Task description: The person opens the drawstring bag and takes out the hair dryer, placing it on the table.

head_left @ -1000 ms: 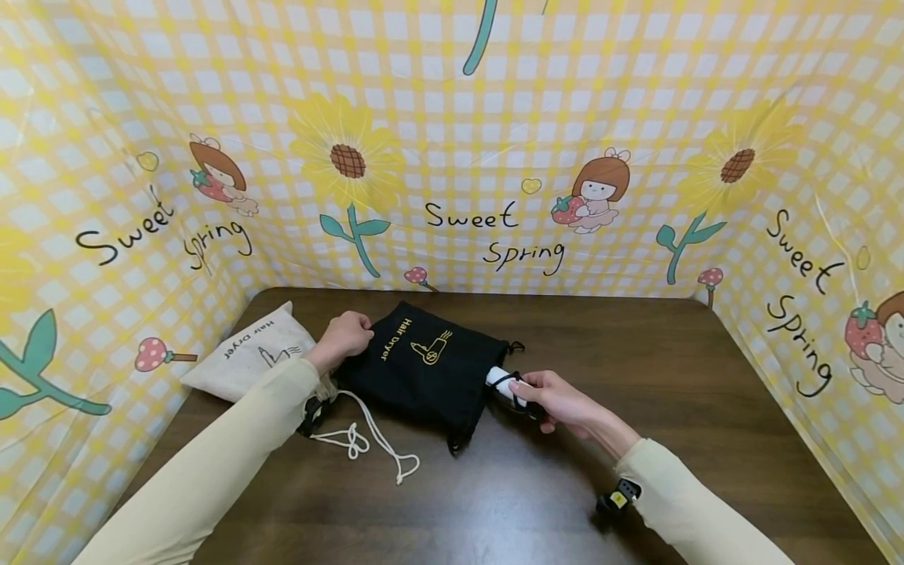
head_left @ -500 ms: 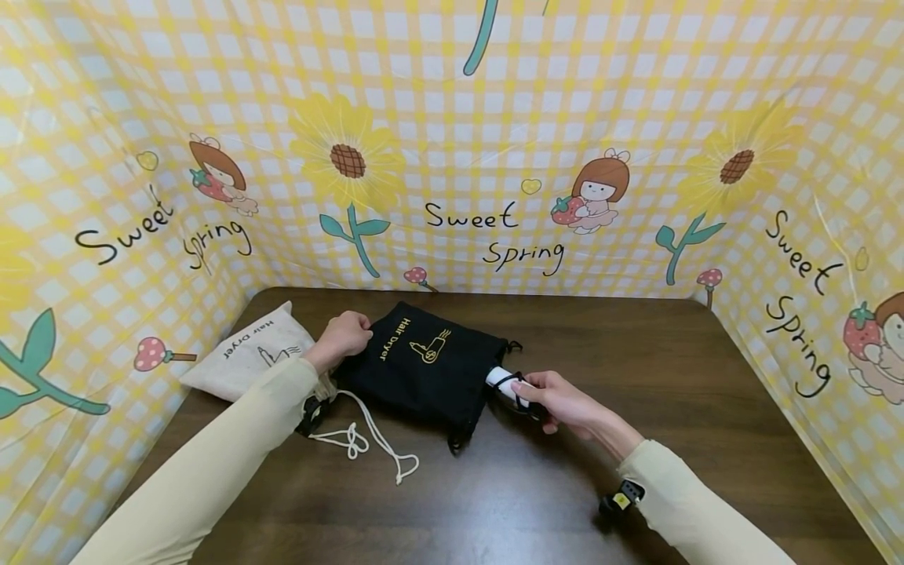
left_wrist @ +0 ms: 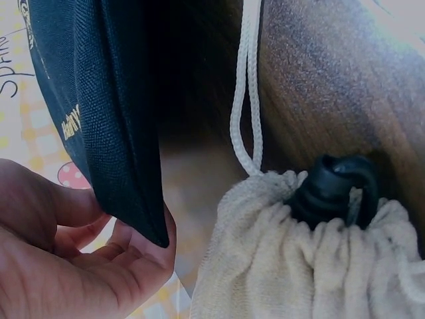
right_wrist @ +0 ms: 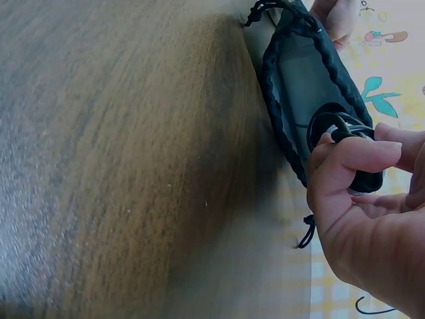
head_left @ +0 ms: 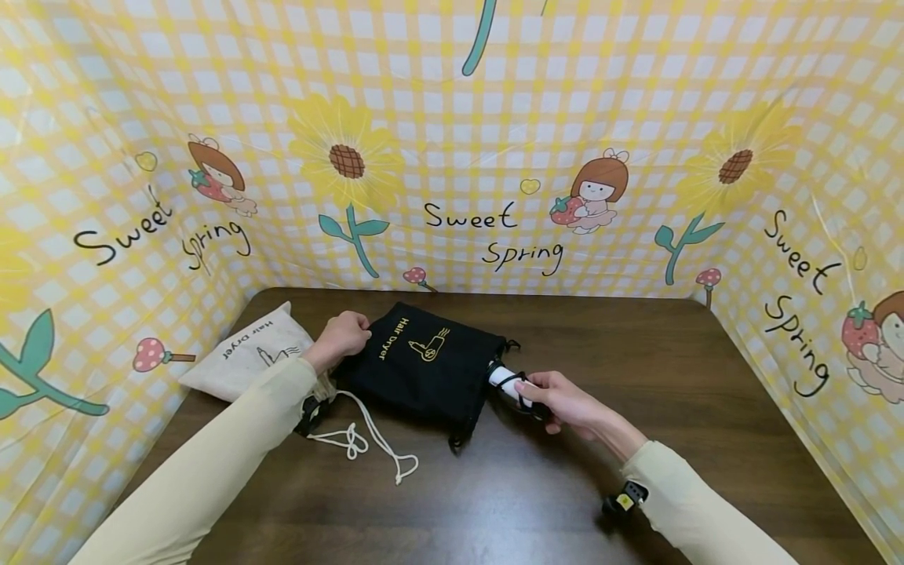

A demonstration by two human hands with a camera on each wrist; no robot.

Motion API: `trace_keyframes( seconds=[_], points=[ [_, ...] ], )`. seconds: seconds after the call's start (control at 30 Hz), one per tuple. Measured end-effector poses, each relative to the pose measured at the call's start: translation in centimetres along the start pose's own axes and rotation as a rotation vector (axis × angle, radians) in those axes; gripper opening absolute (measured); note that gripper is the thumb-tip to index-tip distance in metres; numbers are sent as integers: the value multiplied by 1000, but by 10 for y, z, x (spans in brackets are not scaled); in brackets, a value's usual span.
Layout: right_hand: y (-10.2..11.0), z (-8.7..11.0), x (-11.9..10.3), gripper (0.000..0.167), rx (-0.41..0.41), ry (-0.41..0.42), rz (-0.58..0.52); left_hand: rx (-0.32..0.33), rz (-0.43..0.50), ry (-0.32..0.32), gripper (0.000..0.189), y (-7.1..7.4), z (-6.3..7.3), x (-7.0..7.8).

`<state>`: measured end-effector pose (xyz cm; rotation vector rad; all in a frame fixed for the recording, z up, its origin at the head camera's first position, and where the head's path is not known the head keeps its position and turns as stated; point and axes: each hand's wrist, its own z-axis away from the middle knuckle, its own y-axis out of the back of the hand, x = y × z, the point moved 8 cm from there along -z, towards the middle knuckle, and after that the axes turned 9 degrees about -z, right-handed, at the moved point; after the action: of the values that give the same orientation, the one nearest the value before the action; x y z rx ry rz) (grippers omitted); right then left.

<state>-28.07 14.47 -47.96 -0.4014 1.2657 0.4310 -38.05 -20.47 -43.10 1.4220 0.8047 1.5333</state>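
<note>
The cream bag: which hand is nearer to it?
The left hand: just beside the cream bag, pinching a corner of the black bag. The right hand is farther off, outside the black bag's open mouth, gripping a cord-wrapped white object.

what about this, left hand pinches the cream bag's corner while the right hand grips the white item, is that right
Not quite: the left hand pinches the black bag's corner, as the left wrist view shows. The right hand does grip the white item.
</note>
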Motion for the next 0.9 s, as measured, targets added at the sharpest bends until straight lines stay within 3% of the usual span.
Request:
trace_keyframes(
  seconds=[0.9],
  points=[
    [2, 4, 1, 41, 8, 3, -4, -8, -6, -1, 44, 1, -2, -5]
  ],
)
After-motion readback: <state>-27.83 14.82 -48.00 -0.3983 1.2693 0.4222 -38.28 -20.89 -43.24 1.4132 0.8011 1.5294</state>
